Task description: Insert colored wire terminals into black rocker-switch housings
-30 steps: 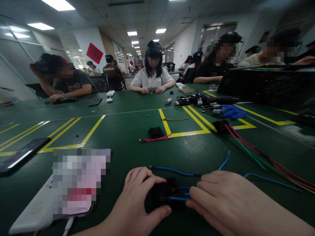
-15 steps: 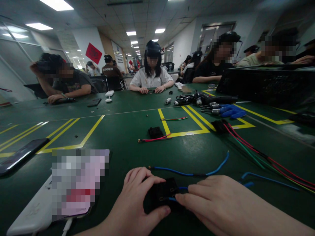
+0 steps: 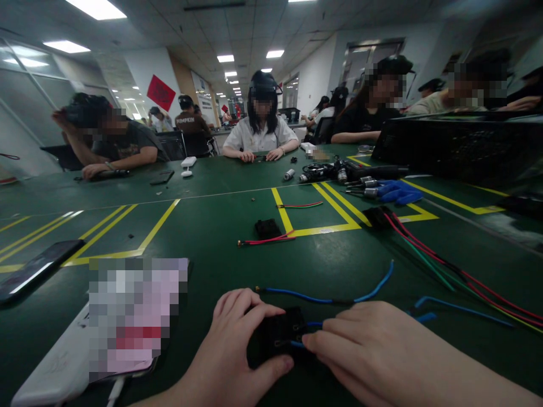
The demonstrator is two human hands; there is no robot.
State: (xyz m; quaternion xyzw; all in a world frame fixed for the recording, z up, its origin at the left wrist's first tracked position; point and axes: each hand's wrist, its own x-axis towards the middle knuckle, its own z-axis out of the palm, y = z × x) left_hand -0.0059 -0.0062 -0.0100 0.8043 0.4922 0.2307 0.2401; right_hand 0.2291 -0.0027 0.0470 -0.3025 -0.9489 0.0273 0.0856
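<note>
My left hand grips a small black connector block from its left side, thumb below and fingers above. Small metal terminals show on the block's top. At its right side, my right hand pinches a blue wire that runs to the block. A second blue wire also enters the block and passes under the right fingers. How far either wire sits inside the block cannot be made out. Just beyond the hands lies a loose blue wire with a brass-coloured terminal on its left end.
A white power bank and a blurred pink phone lie to the left, near a dark phone. Ahead are another black block, red wires and a wired black block. Tools and blue gloves sit farther right. People sit around the table.
Almost nothing differs. My right hand has shifted very slightly while keeping its pinch on the blue wire; the left hand and the block stay in place.
</note>
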